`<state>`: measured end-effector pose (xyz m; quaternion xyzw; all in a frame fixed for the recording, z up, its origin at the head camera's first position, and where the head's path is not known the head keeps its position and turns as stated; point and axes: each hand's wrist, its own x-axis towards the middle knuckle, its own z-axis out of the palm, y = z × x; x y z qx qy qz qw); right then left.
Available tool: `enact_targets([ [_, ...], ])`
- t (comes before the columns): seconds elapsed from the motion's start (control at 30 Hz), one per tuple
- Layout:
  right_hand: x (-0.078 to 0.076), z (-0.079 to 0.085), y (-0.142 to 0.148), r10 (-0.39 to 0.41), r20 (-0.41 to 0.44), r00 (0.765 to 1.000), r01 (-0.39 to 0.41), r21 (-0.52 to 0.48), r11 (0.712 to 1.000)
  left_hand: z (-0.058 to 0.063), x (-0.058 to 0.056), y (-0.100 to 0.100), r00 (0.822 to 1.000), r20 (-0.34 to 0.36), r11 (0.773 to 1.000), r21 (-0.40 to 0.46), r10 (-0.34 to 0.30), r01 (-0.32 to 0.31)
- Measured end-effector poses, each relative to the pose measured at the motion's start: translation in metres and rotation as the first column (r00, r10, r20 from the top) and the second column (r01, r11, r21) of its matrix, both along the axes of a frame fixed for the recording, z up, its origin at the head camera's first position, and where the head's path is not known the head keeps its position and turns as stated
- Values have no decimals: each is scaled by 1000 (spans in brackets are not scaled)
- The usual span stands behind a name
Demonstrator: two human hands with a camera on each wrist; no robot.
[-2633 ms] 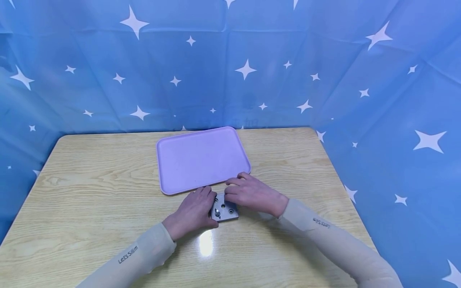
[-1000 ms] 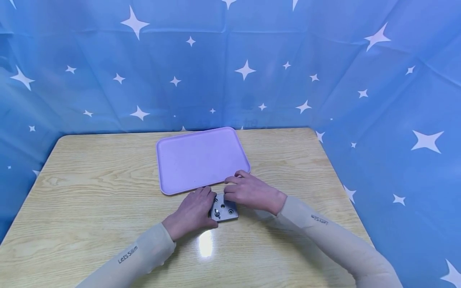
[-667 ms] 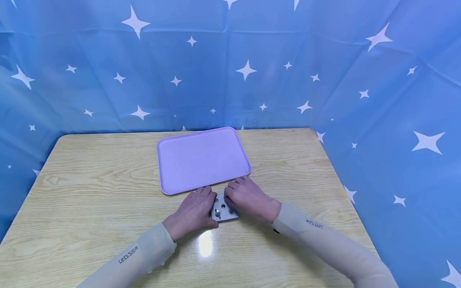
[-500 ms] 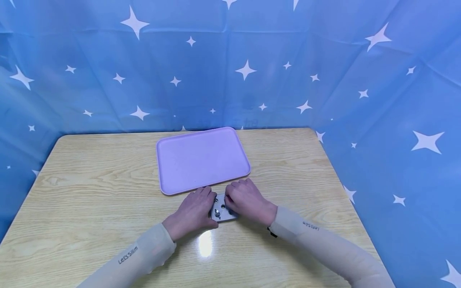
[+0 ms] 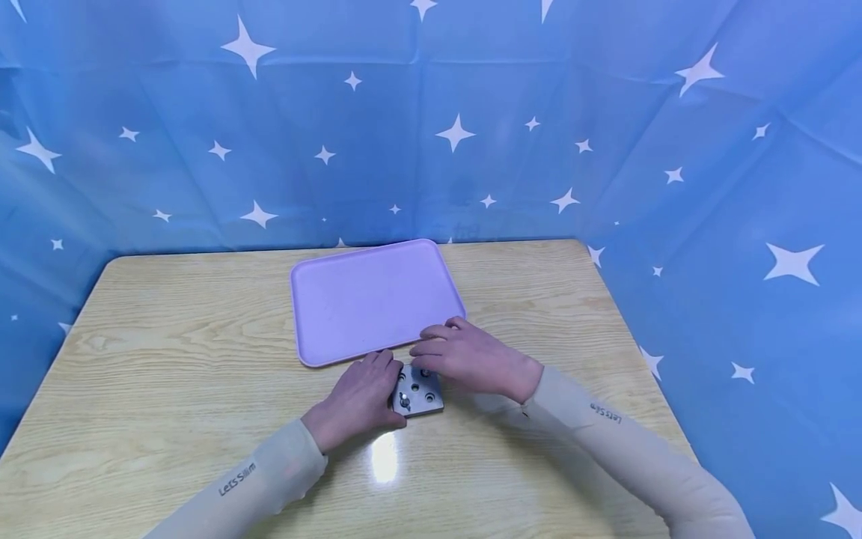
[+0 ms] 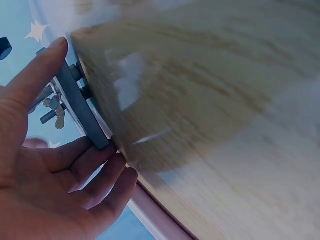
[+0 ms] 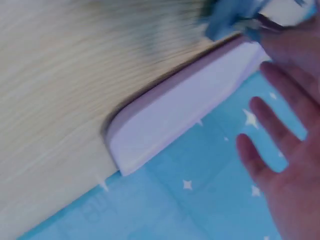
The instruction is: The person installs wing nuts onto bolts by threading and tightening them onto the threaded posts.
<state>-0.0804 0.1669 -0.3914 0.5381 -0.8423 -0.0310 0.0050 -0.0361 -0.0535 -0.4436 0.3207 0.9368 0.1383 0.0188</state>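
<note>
A small grey metal plate [image 5: 420, 405] with several holes lies at the table's middle. My left hand [image 5: 357, 395] grips its left side, thumb at the near edge and fingers at the far one. A wing nut [image 5: 405, 402] sits on a bolt near that hand. In the left wrist view, threaded bolts and the wing nut [image 6: 60, 118] stick out from one face of the plate [image 6: 84, 110], with bolt heads [image 6: 75, 73] behind. My right hand [image 5: 468, 358] is over the plate's far right corner, several fingers extended. Blur and the hand hide whether its thumb and index finger pinch anything.
A purple tray [image 5: 377, 299] lies just beyond the plate, close to both hands' fingertips. The wooden table [image 5: 168, 337] is bordered at the back and right by a blue star-patterned cloth [image 5: 377, 105].
My right hand curled inward and turned over the plate's corner, then its fingers straightened out again and its wrist moved back right. The left hand and plate keep their place.
</note>
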Motion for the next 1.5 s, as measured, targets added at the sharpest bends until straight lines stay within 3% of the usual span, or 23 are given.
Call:
enact_targets([
  [0.1,-2,-2,4,106,-82,991,-103,34,994,-1,0,-1,1000,0,1000,3,0,0],
  [0.23,-2,-8,4,155,-133,979,-150,45,988,0,-1,-1,1000,6,1000,4,2,-2],
  [0.57,-3,-19,-6,102,-172,980,-94,55,994,0,-2,0,1000,20,1000,7,2,-2],
  [0.67,-1,-22,-10,34,-148,988,-30,26,999,0,-2,0,1000,20,1000,9,1,-1],
  [0.77,3,-26,-15,-106,-87,991,101,-63,993,0,-1,0,1000,13,1000,14,-3,2],
  [0.93,10,-32,-23,-321,37,946,321,-240,916,-1,-1,-1,1000,2,1000,17,-4,4],
  [1.03,15,-35,-27,-390,63,919,392,-272,879,-1,-1,-1,1000,-4,1000,19,-5,5],
  [1.13,16,-35,-28,-412,65,909,414,-266,871,-1,-1,-1,1000,-5,1000,16,-4,4],
  [1.23,16,-30,-24,-390,66,918,395,-230,890,-1,-1,-1,1000,7,1000,13,0,0],
  [1.3,13,-23,-19,-343,55,938,347,-183,920,0,0,-1,1000,18,1000,9,2,-2],
  [1.4,8,-12,-8,-193,22,981,195,-100,976,0,-1,0,1000,25,1000,6,4,-4],
  [1.5,3,-5,1,-5,-32,999,4,-16,1000,0,-1,0,1000,25,1000,5,7,-7],
])
